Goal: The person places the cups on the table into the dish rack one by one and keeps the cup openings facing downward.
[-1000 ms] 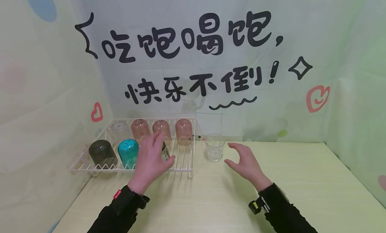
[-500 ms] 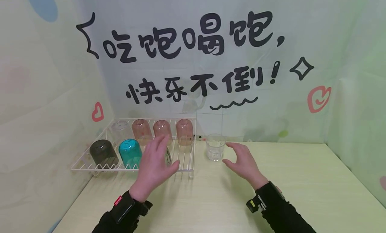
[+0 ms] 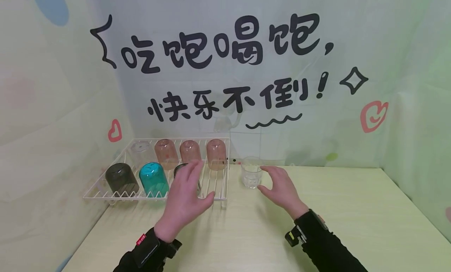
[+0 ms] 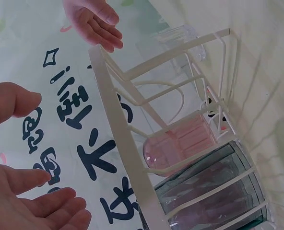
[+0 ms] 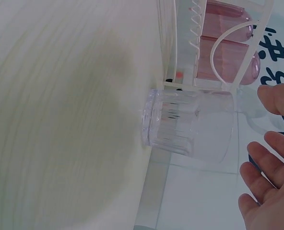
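Observation:
Fingers spread and thumb apart, my left hand (image 3: 184, 203) hovers before the front right of the white wire rack (image 3: 221, 186), holding nothing. Behind it is a smoky grey glass (image 4: 204, 187), upside down on the rack and mostly hidden in the head view. My right hand (image 3: 283, 191) is over the table with thumb and fingers parted in a C shape, also holding nothing. Its fingertips come close to the right side of a clear drinking glass (image 3: 251, 177), which stands upright on the table. The right wrist view shows a gap between the glass and that hand.
More upturned glasses fill the rack: a dark one (image 3: 121, 178), a teal one (image 3: 153, 178), a clear one (image 3: 141, 151) and several pink ones (image 3: 216, 152) at the back. A printed cloth (image 3: 282, 143) hangs behind the pale wooden table (image 3: 352, 209).
My right hand has moved left, nearer the clear glass. My left hand has shifted right and slightly back toward me, uncovering more of the teal glass. No glass has moved.

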Tool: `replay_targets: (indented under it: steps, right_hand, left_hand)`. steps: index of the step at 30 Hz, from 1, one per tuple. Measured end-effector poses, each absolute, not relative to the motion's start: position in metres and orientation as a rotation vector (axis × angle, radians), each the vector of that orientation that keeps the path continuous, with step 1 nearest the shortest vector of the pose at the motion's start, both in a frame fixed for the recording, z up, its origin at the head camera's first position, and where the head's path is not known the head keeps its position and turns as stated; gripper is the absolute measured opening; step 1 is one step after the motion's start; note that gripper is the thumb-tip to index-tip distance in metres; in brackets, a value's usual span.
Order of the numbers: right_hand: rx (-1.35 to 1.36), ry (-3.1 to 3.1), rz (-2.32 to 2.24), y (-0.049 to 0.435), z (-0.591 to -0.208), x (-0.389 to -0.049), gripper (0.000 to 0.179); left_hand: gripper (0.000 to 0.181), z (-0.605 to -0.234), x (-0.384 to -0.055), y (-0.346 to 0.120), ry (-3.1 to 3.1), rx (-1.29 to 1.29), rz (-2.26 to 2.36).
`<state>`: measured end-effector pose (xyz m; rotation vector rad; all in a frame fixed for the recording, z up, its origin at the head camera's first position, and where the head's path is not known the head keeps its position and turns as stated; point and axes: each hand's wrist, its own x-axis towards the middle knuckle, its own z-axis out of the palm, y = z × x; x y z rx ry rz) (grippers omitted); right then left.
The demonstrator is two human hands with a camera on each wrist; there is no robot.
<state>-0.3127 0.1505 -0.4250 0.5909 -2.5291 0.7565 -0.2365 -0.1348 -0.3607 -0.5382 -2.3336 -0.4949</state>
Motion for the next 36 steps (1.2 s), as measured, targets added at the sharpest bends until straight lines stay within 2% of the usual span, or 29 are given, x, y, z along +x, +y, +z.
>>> replay_targets:
  steps: [36]
  right_hand:
    - [0.737,-2.441,0.477,0.135,-0.435,-0.331,0.052]
  left_hand:
    - [0.081,-0.371,-0.226,-0.120,-2.352,-0.586,-0.459]
